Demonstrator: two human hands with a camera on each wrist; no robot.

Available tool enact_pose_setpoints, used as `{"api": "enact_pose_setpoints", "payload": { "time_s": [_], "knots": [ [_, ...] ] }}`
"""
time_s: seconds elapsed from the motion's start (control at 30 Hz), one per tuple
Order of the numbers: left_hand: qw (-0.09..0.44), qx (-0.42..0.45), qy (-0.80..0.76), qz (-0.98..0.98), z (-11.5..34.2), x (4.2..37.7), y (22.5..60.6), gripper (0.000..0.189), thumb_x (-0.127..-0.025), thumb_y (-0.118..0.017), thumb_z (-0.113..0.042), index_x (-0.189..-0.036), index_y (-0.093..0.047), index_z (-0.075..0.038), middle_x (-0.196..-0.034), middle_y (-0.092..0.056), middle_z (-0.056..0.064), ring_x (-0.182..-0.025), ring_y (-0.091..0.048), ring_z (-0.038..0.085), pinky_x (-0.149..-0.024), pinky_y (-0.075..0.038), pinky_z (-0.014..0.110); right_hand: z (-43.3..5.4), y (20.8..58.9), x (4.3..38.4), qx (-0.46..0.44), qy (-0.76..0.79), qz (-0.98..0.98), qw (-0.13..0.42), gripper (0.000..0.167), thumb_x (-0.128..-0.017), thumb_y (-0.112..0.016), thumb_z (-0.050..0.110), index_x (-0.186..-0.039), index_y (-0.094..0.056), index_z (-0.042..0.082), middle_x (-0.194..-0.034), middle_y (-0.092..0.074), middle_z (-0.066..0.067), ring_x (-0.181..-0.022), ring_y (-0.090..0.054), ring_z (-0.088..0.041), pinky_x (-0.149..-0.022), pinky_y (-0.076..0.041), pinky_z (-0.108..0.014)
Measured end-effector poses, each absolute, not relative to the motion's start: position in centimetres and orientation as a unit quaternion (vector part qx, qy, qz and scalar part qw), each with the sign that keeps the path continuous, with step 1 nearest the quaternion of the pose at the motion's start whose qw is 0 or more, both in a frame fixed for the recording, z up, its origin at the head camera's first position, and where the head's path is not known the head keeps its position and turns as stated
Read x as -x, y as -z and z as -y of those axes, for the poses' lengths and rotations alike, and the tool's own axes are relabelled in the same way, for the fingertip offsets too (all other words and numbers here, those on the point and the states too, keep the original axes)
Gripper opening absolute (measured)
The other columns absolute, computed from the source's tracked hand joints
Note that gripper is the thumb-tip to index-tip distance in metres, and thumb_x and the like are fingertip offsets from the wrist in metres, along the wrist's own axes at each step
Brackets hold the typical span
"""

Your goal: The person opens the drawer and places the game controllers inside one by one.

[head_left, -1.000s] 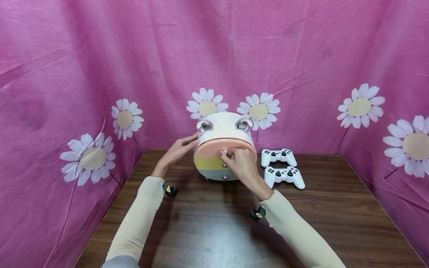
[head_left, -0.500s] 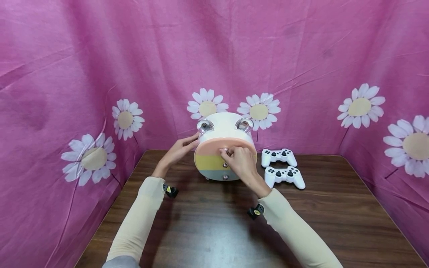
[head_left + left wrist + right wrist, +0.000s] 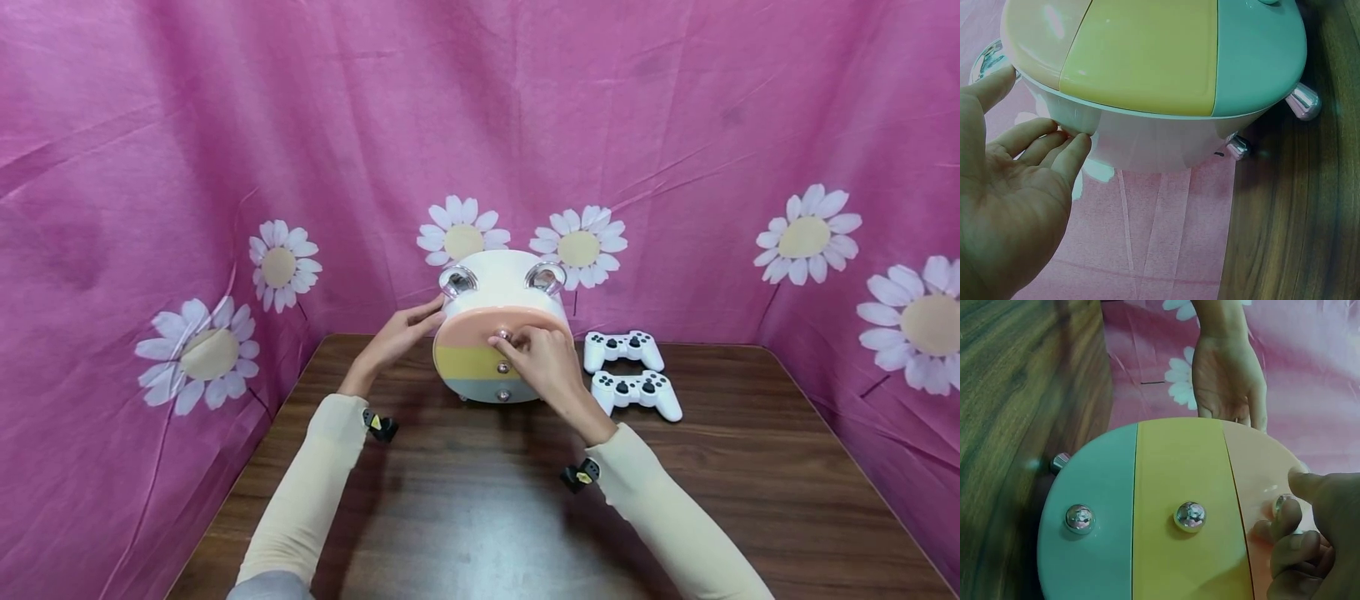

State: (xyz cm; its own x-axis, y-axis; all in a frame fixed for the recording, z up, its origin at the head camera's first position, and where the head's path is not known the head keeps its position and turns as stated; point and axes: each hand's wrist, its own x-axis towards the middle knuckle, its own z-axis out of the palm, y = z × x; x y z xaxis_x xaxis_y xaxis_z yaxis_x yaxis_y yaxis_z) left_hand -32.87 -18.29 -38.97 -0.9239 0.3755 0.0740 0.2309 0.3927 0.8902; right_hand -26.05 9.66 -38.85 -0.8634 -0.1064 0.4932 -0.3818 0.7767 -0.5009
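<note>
A round white cabinet [image 3: 498, 279] with peach, yellow and blue-green drawer fronts stands at the back of the table. My right hand [image 3: 547, 362] is at the peach drawer front [image 3: 472, 323], thumb and curled fingers about its silver knob [image 3: 1283, 502]. In the right wrist view, the yellow front's knob [image 3: 1190, 516] and the blue-green front's knob [image 3: 1079, 519] show uncovered. My left hand [image 3: 401, 337] rests with extended fingertips against the cabinet's left side. The left wrist view shows its palm [image 3: 1016, 194] turned up and holding nothing.
Two white game controllers [image 3: 636, 393] lie right of the cabinet, one behind the other. Two silver horn-like ornaments [image 3: 546, 279] top the cabinet, and short silver feet [image 3: 1304, 102] support it. A pink flowered curtain [image 3: 360, 167] surrounds the dark wooden table [image 3: 450, 500].
The dark line along the peach drawer front's top edge has gone, and the front sits flush with the casing. Both hands have stayed nearly in place.
</note>
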Motion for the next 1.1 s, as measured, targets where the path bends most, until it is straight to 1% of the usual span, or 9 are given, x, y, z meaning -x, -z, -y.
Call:
{"api": "enact_pose_setpoints", "payload": {
  "time_s": [0.07, 0.17, 0.33, 0.47, 0.6, 0.7, 0.87, 1.0, 1.1],
  "knots": [
    [0.068, -0.183, -0.52, -0.832, 18.3, 32.8, 39.0, 0.064, -0.106, -0.061, -0.055, -0.163, -0.044, -0.032, -0.171, -0.039, -0.011, -0.161, -0.033, 0.025, -0.132, -0.029, 0.054, -9.9, 38.9, 25.7, -0.133, -0.306, 0.918, 0.215, 0.042, -0.096, -0.076, 0.053, -0.078, -0.077, 0.016, -0.061, -0.065, 0.005, -0.058, -0.058, -0.014, -0.058, -0.048, -0.034],
    [0.066, -0.184, -0.518, -0.833, 18.3, 32.7, 38.9, 0.064, -0.106, -0.06, -0.057, -0.163, -0.044, -0.032, -0.171, -0.039, -0.011, -0.161, -0.033, 0.024, -0.132, -0.028, 0.055, -10.2, 39.0, 25.2, -0.134, -0.305, 0.92, 0.206, 0.036, -0.098, -0.076, 0.046, -0.088, -0.082, 0.012, -0.068, -0.072, 0.002, -0.061, -0.061, -0.014, -0.065, -0.053, -0.038],
    [0.068, -0.182, -0.517, -0.834, 18.4, 32.7, 38.9, 0.063, -0.106, -0.06, -0.055, -0.163, -0.044, -0.032, -0.171, -0.039, -0.012, -0.162, -0.032, 0.023, -0.133, -0.028, 0.054, -10.4, 39.9, 24.5, -0.134, -0.299, 0.924, 0.197, 0.027, -0.099, -0.077, 0.036, -0.089, -0.083, 0.012, -0.063, -0.067, 0.004, -0.059, -0.057, -0.013, -0.064, -0.053, -0.039],
    [0.074, -0.18, -0.516, -0.834, 18.4, 32.9, 39.0, 0.062, -0.108, -0.059, -0.052, -0.163, -0.042, -0.031, -0.172, -0.036, -0.012, -0.162, -0.029, 0.022, -0.133, -0.027, 0.053, -10.3, 41.1, 24.4, -0.125, -0.293, 0.928, 0.191, 0.027, -0.098, -0.078, 0.038, -0.088, -0.083, 0.014, -0.062, -0.065, 0.006, -0.06, -0.058, -0.013, -0.056, -0.051, -0.037],
    [0.082, -0.176, -0.514, -0.836, 18.3, 32.9, 38.9, 0.06, -0.11, -0.058, -0.046, -0.165, -0.039, -0.029, -0.173, -0.033, -0.01, -0.163, -0.026, 0.024, -0.133, -0.026, 0.054, -10.2, 42.2, 24.4, -0.112, -0.288, 0.935, 0.173, 0.032, -0.099, -0.076, 0.045, -0.085, -0.083, 0.017, -0.06, -0.063, 0.008, -0.06, -0.057, -0.012, -0.054, -0.05, -0.036],
    [0.086, -0.174, -0.511, -0.837, 18.2, 32.7, 38.4, 0.06, -0.111, -0.057, -0.042, -0.166, -0.038, -0.025, -0.174, -0.032, -0.006, -0.163, -0.027, 0.026, -0.133, -0.027, 0.054, -10.0, 42.7, 24.5, -0.11, -0.279, 0.94, 0.163, 0.039, -0.099, -0.073, 0.05, -0.076, -0.078, 0.02, -0.056, -0.058, 0.008, -0.057, -0.055, -0.013, -0.052, -0.049, -0.036],
    [0.09, -0.177, -0.512, -0.836, 17.7, 31.5, 36.9, 0.06, -0.112, -0.057, -0.037, -0.165, -0.039, -0.019, -0.173, -0.034, -0.001, -0.162, -0.03, 0.029, -0.132, -0.028, 0.053, -9.9, 43.3, 25.0, -0.108, -0.265, 0.945, 0.159, 0.051, -0.1, -0.071, 0.054, -0.061, -0.065, 0.022, -0.053, -0.052, 0.007, -0.055, -0.052, -0.016, -0.05, -0.045, -0.037],
    [0.089, -0.18, -0.516, -0.833, 17.6, 30.6, 36.0, 0.059, -0.112, -0.057, -0.035, -0.165, -0.04, -0.018, -0.173, -0.035, 0.0, -0.162, -0.029, 0.029, -0.132, -0.027, 0.054, -9.8, 43.8, 25.4, -0.106, -0.259, 0.946, 0.164, 0.057, -0.101, -0.069, 0.055, -0.057, -0.057, 0.021, -0.052, -0.05, 0.006, -0.054, -0.052, -0.017, -0.05, -0.046, -0.038],
    [0.088, -0.182, -0.519, -0.83, 17.7, 30.5, 36.1, 0.058, -0.112, -0.057, -0.035, -0.165, -0.04, -0.018, -0.173, -0.035, -0.001, -0.163, -0.028, 0.029, -0.133, -0.026, 0.054, -9.6, 44.0, 25.6, -0.107, -0.262, 0.943, 0.176, 0.057, -0.102, -0.069, 0.053, -0.056, -0.056, 0.021, -0.052, -0.05, 0.006, -0.054, -0.052, -0.018, -0.051, -0.048, -0.04]
  ]
}}
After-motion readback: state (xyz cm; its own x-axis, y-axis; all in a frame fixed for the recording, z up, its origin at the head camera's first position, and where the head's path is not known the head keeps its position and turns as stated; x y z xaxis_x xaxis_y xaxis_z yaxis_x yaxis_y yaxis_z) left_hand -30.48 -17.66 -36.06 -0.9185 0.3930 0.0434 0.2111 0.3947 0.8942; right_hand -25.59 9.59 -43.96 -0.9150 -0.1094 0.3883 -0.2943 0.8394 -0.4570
